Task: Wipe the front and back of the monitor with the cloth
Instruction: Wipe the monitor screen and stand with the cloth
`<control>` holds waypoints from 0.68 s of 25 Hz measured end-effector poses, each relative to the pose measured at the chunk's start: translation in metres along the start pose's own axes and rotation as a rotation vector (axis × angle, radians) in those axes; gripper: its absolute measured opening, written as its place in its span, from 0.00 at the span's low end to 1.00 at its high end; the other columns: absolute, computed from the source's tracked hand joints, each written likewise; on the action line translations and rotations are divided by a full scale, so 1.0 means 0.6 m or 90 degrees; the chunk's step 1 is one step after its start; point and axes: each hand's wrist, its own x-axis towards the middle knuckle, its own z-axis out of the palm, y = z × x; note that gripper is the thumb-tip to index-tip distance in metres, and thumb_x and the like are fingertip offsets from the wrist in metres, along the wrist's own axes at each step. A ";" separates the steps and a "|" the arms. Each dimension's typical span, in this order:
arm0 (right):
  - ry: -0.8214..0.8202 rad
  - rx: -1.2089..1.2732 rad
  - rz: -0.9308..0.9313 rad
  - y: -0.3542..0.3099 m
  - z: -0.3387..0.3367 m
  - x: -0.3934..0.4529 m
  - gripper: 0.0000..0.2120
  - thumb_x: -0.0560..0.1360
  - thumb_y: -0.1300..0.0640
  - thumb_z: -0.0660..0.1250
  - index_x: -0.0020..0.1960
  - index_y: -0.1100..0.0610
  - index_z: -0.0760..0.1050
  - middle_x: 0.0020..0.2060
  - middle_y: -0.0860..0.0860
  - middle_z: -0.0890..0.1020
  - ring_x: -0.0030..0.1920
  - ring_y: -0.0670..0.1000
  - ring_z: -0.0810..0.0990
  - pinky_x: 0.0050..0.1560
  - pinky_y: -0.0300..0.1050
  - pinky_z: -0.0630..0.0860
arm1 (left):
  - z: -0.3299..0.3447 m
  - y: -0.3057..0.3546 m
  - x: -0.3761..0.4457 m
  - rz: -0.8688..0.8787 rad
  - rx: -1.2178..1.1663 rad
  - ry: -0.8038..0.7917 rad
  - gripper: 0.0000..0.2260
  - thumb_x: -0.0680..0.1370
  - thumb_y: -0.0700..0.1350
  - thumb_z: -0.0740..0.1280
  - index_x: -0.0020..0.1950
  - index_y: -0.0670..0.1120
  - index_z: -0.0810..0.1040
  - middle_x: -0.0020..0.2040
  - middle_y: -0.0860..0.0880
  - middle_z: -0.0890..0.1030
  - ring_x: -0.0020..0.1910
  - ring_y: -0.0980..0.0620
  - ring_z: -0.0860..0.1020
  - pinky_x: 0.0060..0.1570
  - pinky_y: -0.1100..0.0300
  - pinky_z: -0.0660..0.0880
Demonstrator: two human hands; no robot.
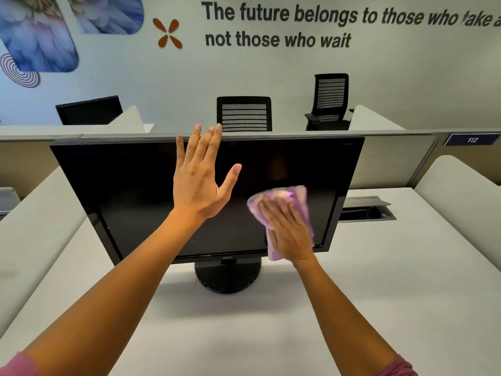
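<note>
A black monitor (130, 191) with a dark screen stands on a round base (227, 278) in the middle of a white desk (244, 335). My right hand (287, 229) lies flat on a purple cloth (284, 196) and presses it against the lower right part of the screen. My left hand (199, 177) is raised in front of the upper middle of the screen, fingers straight and spread, fingertips reaching the top edge. Whether it touches the screen is unclear. The monitor's back is hidden.
A cable hatch (366, 210) is set into the desk right of the monitor. White dividers (455, 185) flank the desk on both sides. Beyond the low partition (393, 135) stand black office chairs (244, 114) and another monitor (89, 109).
</note>
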 end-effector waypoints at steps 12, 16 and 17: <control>0.196 0.166 0.381 -0.058 -0.070 0.162 0.28 0.83 0.52 0.57 0.79 0.61 0.54 0.80 0.54 0.53 0.80 0.58 0.49 0.79 0.57 0.47 | 0.004 0.005 0.003 -0.012 -0.008 0.020 0.36 0.82 0.66 0.47 0.81 0.43 0.58 0.79 0.46 0.65 0.82 0.46 0.53 0.80 0.44 0.44; 0.134 0.124 0.119 -0.092 -0.045 0.173 0.30 0.82 0.53 0.60 0.80 0.57 0.53 0.79 0.54 0.58 0.79 0.57 0.55 0.80 0.55 0.46 | 0.005 0.007 0.000 -0.008 -0.006 0.021 0.37 0.82 0.67 0.47 0.81 0.42 0.57 0.79 0.46 0.65 0.82 0.46 0.53 0.81 0.45 0.43; 0.120 0.118 0.081 -0.091 -0.042 0.174 0.30 0.81 0.53 0.62 0.79 0.57 0.57 0.78 0.54 0.61 0.79 0.56 0.56 0.80 0.53 0.46 | 0.005 0.007 -0.001 -0.010 -0.005 0.020 0.37 0.82 0.67 0.47 0.82 0.42 0.57 0.79 0.45 0.65 0.82 0.46 0.53 0.81 0.46 0.43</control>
